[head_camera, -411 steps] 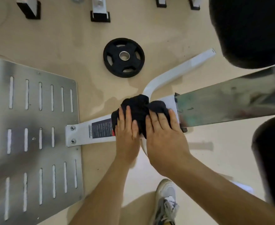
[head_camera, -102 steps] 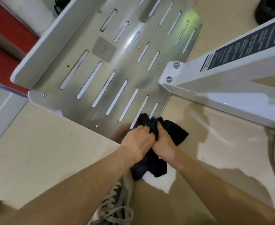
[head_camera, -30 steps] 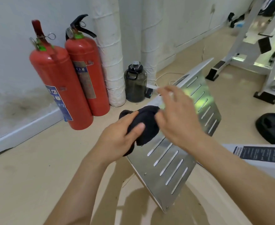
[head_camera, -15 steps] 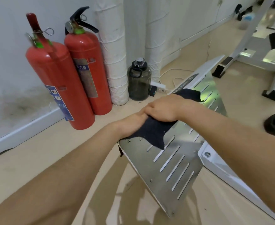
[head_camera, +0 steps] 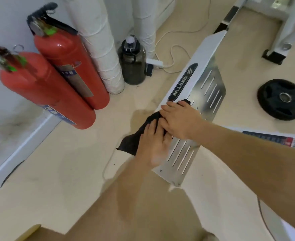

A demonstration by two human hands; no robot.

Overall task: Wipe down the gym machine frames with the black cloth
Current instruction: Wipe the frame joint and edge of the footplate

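Note:
The black cloth (head_camera: 134, 140) lies spread over the upper left edge of the slotted steel footplate (head_camera: 211, 91), one corner hanging off toward the floor. My left hand (head_camera: 153, 143) lies flat on the cloth with fingers straight. My right hand (head_camera: 179, 119) presses on the cloth just above it, fingers extended toward the white frame rail (head_camera: 200, 60) with its black logo badge. The white beam (head_camera: 273, 138) with a warning label runs off to the right behind my right forearm.
Two red fire extinguishers (head_camera: 52, 80) lean at the wall on the left. A dark water bottle (head_camera: 132, 61) stands beside wrapped white pipes (head_camera: 99, 40). A white cable (head_camera: 174, 54) trails on the floor. A black weight plate (head_camera: 282, 100) lies at right, with another machine's feet (head_camera: 273, 56) behind it.
The view has tilted down and closer. Both hands have slid with the cloth along the plate's upper edge, and the left hand now lies flat on it.

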